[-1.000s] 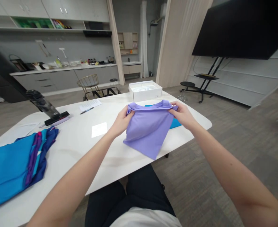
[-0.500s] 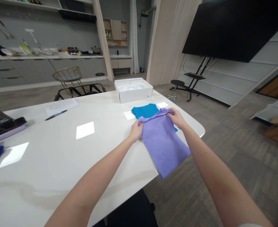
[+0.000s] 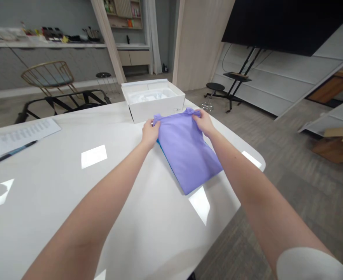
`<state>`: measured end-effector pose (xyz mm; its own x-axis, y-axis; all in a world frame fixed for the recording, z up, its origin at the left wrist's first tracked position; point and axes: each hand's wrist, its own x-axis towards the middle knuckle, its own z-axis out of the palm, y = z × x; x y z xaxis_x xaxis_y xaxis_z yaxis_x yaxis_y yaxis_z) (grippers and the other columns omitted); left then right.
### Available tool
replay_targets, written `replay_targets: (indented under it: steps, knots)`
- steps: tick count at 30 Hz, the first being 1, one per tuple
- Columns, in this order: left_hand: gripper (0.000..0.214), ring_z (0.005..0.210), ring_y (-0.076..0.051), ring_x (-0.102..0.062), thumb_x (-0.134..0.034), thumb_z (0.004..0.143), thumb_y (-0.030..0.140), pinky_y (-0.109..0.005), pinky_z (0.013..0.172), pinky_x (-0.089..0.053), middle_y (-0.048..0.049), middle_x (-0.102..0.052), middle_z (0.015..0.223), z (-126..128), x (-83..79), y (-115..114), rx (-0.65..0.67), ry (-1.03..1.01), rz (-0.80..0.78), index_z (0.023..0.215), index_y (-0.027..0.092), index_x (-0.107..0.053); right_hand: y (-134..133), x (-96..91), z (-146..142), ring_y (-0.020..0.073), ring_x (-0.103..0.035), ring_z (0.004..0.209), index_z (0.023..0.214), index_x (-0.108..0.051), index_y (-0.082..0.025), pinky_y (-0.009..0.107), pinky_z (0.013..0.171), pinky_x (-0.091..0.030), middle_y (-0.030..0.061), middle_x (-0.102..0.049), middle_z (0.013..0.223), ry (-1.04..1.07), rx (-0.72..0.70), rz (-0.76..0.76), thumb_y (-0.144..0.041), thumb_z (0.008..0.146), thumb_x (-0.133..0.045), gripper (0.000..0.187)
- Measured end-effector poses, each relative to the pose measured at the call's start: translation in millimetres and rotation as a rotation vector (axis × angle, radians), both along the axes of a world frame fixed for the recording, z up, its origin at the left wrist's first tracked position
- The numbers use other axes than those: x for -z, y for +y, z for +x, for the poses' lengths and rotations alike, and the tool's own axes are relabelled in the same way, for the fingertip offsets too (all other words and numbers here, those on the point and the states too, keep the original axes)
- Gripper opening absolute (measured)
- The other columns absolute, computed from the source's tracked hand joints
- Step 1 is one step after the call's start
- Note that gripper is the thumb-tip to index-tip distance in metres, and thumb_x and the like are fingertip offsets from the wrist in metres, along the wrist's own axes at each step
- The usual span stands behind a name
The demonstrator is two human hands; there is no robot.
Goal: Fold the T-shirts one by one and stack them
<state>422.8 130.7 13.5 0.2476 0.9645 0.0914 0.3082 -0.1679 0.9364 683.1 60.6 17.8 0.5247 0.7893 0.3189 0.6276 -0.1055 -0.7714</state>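
1. Lilac T-shirt (image 3: 185,149) has come down since the earlier frame; we see it folded flat on a teal garment (image 3: 166,161), only a sliver showing.
2. White glossy table (image 3: 57,186) carries both, just before an open white cardboard box (image 3: 148,112).
3. Smooth thin knit, long rectangular fold.
4. Left hand (image 3: 150,134), right hand (image 3: 204,122): both closed, pinching the collar edge.
5. We judge this the laying-down step; next move calls for releasing and smoothing.
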Motion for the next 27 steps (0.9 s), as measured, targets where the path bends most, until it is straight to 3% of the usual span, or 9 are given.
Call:
replay_targets:
  steps: [2,4,7,10,12,15,20,23,27]
  knots:
    - [0.052,0.116,-0.026,-0.065,-0.06,0.092,0.024,-0.039,0.102,-0.049,-0.0191,-0.067,0.127,-2.9,23.7,9.7,-0.063,0.117,-0.03,0.141,0.01,-0.05,8.4,21.1,-9.3,0.0282,-0.061,0.111,0.138,-0.053,-0.016,0.047,0.101,-0.048,0.0142,-0.066,0.125,-0.06,0.058,-0.271,-0.033,0.089,-0.062,0.052]
    - [0.063,0.136,-0.029,-0.053,-0.06,0.093,0.023,-0.043,0.114,-0.042,-0.0232,-0.053,0.148,-11.0,39.1,-1.1,-0.026,0.234,0.176,0.151,0.01,-0.041,4.5,32.6,-23.4,0.0349,-0.054,0.127,0.152,-0.04,-0.019,0.056,0.105,-0.044,0.0194,-0.054,0.143,-0.213,0.108,-0.43,-0.032,0.09,-0.062,0.067]
    - [0.052,0.153,-0.031,-0.033,-0.053,0.099,0.029,-0.054,0.127,-0.019,-0.0167,-0.04,0.162,-24.9,46.2,-42.0,0.219,0.445,0.582,0.15,0.018,-0.048,-16.8,32.8,-48.6,0.0393,-0.042,0.139,0.155,-0.038,-0.025,0.066,0.107,-0.039,0.0187,-0.041,0.157,-0.481,0.088,-0.402,-0.036,0.097,-0.052,0.06]
    - [0.05,0.155,-0.03,-0.03,-0.045,0.104,0.039,-0.057,0.129,-0.011,-0.0115,-0.036,0.166,-33.8,47.4,-90.6,0.506,0.606,0.743,0.15,0.022,-0.05,-48.3,31.3,-70.5,0.0362,-0.042,0.142,0.149,-0.048,-0.025,0.063,0.11,-0.039,0.0151,-0.043,0.159,-0.581,-0.052,-0.348,-0.042,0.103,-0.044,0.05]
    - [0.054,0.155,-0.029,-0.03,-0.038,0.106,0.045,-0.058,0.129,-0.011,-0.0117,-0.038,0.165,-37.1,49.7,-119.2,0.602,0.665,0.732,0.153,0.021,-0.047,-72.0,36.8,-78.6,0.0333,-0.042,0.144,0.149,-0.051,-0.027,0.059,0.113,-0.038,0.0116,-0.043,0.161,-0.572,-0.151,-0.378,-0.047,0.104,-0.04,0.049]
    - [0.061,0.156,-0.029,-0.026,-0.035,0.106,0.05,-0.059,0.128,-0.012,-0.0119,-0.035,0.167,-41.7,51.8,-152.5,0.645,0.691,0.665,0.158,0.019,-0.039,-106.3,48.9,-77.6,0.0301,-0.039,0.149,0.152,-0.049,-0.029,0.059,0.121,-0.027,0.0077,-0.044,0.162,-0.58,-0.221,-0.443,-0.05,0.106,-0.034,0.053]
    - [0.062,0.157,-0.031,-0.024,-0.039,0.105,0.052,-0.056,0.128,-0.017,-0.0129,-0.031,0.168,-59.9,40.8,-186.7,0.731,0.691,0.547,0.157,0.018,-0.042,-148.1,45.4,-74.0,0.0313,-0.034,0.152,0.156,-0.044,-0.025,0.06,0.121,-0.026,0.01,-0.04,0.164,-0.608,-0.152,-0.533,-0.049,0.107,-0.029,0.057]
    - [0.051,0.154,-0.027,-0.033,-0.042,0.105,0.041,-0.055,0.128,-0.018,-0.0131,-0.04,0.164,-84.1,31.4,-199.4,0.73,0.66,0.505,0.151,0.02,-0.05,-167.2,36.2,-104.2,0.0335,-0.036,0.15,0.153,-0.047,-0.021,0.064,0.119,-0.026,0.014,-0.043,0.162,-0.669,-0.08,-0.493,-0.049,0.106,-0.03,0.057]
    - [0.039,0.144,-0.023,-0.047,-0.047,0.102,0.028,-0.053,0.125,-0.026,-0.0101,-0.054,0.154,-134.5,23.7,-211.2,0.607,0.59,0.413,0.138,0.024,-0.061,-187.2,39.3,-171.9,0.0325,-0.036,0.149,0.151,-0.049,-0.025,0.063,0.121,-0.024,0.0128,-0.041,0.163,-0.777,-0.177,-0.402,-0.058,0.103,-0.037,0.06]
